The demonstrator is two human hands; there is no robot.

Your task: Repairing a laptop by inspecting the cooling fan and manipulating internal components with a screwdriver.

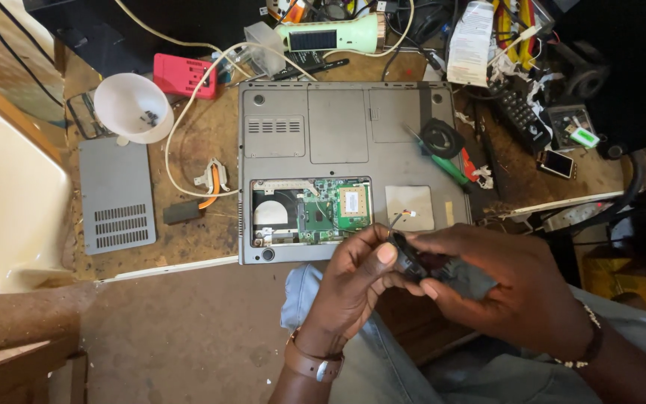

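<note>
We see both hands over lap, below bench edge — left hand (353,288) and right hand (502,288) pinching same small black part (413,262), thin wire trailing off it. Worn wooden bench (188,232) above: grey laptop (349,168) upside down, bay open, green board exposed. Removed grey cover panel (116,193) at left, white bowl (130,106) behind it — cable clutter along back edge.

Bare desk strip left of laptop (338,120); cable (181,123), pliers (213,178), grey panel (117,194) crowd it; clutter blocks right.

Grey laptop (353,135), green circuit board (354,202), pink box (181,75), white cup (130,106).
</note>
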